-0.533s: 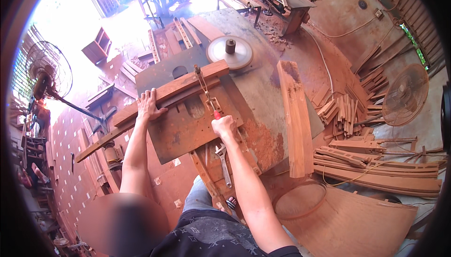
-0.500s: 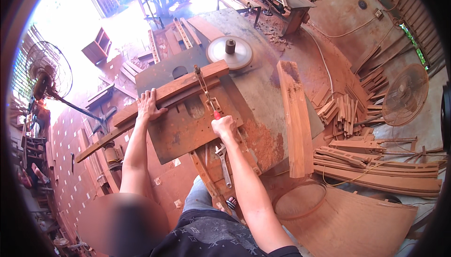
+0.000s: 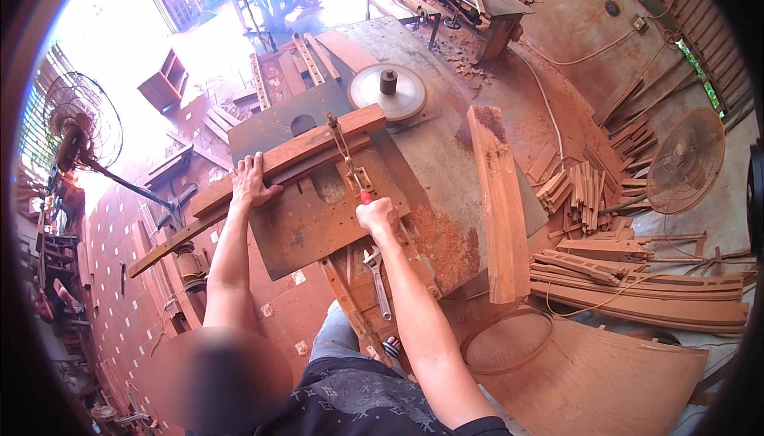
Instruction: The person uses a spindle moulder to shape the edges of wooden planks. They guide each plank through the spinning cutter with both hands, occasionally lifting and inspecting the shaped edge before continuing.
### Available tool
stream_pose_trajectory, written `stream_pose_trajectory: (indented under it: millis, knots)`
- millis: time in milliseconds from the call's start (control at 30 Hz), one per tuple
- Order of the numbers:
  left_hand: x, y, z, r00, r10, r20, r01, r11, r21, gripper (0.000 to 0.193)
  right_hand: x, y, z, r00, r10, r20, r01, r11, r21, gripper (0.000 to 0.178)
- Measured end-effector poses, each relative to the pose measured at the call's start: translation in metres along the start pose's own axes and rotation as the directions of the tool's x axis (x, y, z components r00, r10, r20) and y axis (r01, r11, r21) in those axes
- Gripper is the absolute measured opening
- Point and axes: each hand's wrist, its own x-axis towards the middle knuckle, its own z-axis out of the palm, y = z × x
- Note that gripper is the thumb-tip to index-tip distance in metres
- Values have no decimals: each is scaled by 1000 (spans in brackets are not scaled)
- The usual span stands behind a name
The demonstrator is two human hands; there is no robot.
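head view: the left hand (image 3: 253, 183) lies flat and open, fingers spread, pressing on the long wooden board (image 3: 263, 173) that runs along the far edge of the jig plate (image 3: 318, 225) on the dusty machine table (image 3: 446, 165). the right hand (image 3: 376, 215) is closed in a fist round the red handle (image 3: 366, 196) of a metal clamp lever (image 3: 346, 153), near the plate's right edge. a wrench (image 3: 379, 281), it seems, hangs just below that fist, and a thick plank (image 3: 497, 201) lies on the table's right side.
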Motion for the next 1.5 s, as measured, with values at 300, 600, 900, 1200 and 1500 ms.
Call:
stream_pose_trajectory:
  millis: [300, 600, 900, 1200, 1500]
  knots:
    - [-5, -3, 4, 999, 5, -44, -5, 1000, 11, 117, -2, 3, -2, 1000, 10, 29, -10, 1000, 7, 44]
    - [-41, 17, -9, 1000, -23, 5, 24, 999, -29, 120, -19, 35, -2, 999, -25, -19, 25, 1000, -12, 40]
    - [-97, 42, -7, 1000, -12, 3, 12, 999, -36, 118, -51, 93, -14, 999, -35, 6, 35, 999, -7, 41]
    - [-72, 33, -13, 1000, -21, -6, 21, 998, -56, 116, -39, 59, -8, 998, -7, -66, 5, 1000, -20, 34]
    - [-25, 8, -14, 999, -38, 1, 38, 999, -1, 117, -9, 15, 4, 997, -10, -78, 9, 1000, -18, 39]
